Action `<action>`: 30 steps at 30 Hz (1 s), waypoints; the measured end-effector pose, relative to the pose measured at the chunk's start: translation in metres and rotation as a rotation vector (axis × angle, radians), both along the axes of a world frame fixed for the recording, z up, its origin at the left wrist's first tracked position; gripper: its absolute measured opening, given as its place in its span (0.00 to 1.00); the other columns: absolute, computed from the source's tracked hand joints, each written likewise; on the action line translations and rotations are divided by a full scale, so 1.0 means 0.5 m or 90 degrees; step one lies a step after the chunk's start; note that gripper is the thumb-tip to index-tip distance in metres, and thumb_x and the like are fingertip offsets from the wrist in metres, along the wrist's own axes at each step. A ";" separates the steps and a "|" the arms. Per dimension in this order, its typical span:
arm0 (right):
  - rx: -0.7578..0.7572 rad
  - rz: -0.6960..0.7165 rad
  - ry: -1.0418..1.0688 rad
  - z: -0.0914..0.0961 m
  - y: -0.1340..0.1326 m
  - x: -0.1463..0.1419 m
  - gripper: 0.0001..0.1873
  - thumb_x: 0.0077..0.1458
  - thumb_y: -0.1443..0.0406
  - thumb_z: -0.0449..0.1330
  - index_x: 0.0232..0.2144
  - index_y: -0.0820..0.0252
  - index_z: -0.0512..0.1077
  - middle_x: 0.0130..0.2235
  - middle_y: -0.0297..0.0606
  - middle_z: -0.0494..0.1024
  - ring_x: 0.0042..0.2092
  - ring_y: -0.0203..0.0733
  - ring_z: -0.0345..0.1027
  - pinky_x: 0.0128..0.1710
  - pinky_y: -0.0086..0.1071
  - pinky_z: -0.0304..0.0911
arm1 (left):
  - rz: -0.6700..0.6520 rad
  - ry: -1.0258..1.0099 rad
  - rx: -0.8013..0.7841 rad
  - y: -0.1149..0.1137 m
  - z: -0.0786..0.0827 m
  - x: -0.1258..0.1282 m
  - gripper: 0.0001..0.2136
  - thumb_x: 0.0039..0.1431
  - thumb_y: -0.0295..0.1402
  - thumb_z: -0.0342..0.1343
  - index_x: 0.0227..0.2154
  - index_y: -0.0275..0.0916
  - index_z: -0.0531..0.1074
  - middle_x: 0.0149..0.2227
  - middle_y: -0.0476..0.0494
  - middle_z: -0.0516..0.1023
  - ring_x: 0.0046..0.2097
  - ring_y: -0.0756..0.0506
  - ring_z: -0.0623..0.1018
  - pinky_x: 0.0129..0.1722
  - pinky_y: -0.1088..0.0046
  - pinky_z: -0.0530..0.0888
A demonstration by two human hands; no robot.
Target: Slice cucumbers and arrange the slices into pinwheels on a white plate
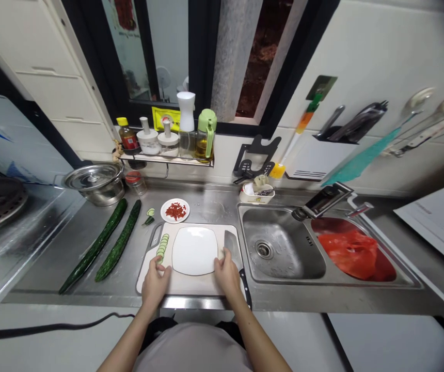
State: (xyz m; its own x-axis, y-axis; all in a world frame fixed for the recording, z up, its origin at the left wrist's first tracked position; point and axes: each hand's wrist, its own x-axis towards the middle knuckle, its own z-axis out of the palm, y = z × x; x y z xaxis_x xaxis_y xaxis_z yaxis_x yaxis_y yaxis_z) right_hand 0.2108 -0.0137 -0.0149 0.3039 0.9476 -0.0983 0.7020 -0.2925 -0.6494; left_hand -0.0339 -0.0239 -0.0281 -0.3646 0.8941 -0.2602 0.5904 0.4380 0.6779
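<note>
A white square plate (194, 250) with rounded corners lies on a pale cutting board (202, 287). My right hand (227, 276) grips the plate's right edge between thumb and fingers. To the left of the plate, a row of overlapping cucumber slices (162, 245) lies on the board. My left hand (155, 283) is closed at the near end of this row, its fingertips around the lowest slices. A kitchen knife (230, 243) rests along the board's right side, its blade partly behind my right hand and its black handle showing near the front edge.
Two whole cucumbers (119, 240) lie on the steel counter at left. Behind the board are a small plate of chopped red pieces (175, 211) and cucumber scraps (149, 217). A lidded steel pot (100, 183) stands back left. The sink (284, 243) adjoins at right, with a red bag (349, 250).
</note>
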 end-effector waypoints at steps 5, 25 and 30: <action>0.079 0.014 0.007 0.016 -0.003 0.012 0.28 0.55 0.59 0.50 0.57 0.62 0.61 0.32 0.35 0.74 0.31 0.42 0.69 0.31 0.30 0.57 | 0.032 0.146 -0.013 0.011 0.022 -0.054 0.20 0.56 0.43 0.49 0.50 0.43 0.65 0.43 0.42 0.74 0.44 0.39 0.75 0.42 0.63 0.67; 0.087 0.043 0.063 0.010 -0.020 0.018 0.26 0.54 0.58 0.49 0.52 0.63 0.67 0.29 0.35 0.74 0.28 0.40 0.68 0.29 0.30 0.60 | -0.006 0.186 0.008 0.032 0.007 -0.051 0.09 0.55 0.36 0.51 0.36 0.41 0.72 0.40 0.41 0.78 0.46 0.38 0.74 0.47 0.60 0.63; 0.099 0.047 0.071 0.016 -0.016 0.014 0.24 0.54 0.58 0.49 0.49 0.62 0.70 0.28 0.35 0.74 0.27 0.40 0.67 0.28 0.31 0.59 | 0.040 0.020 0.090 0.044 0.001 -0.043 0.09 0.52 0.38 0.54 0.34 0.41 0.73 0.29 0.46 0.76 0.34 0.44 0.74 0.40 0.66 0.66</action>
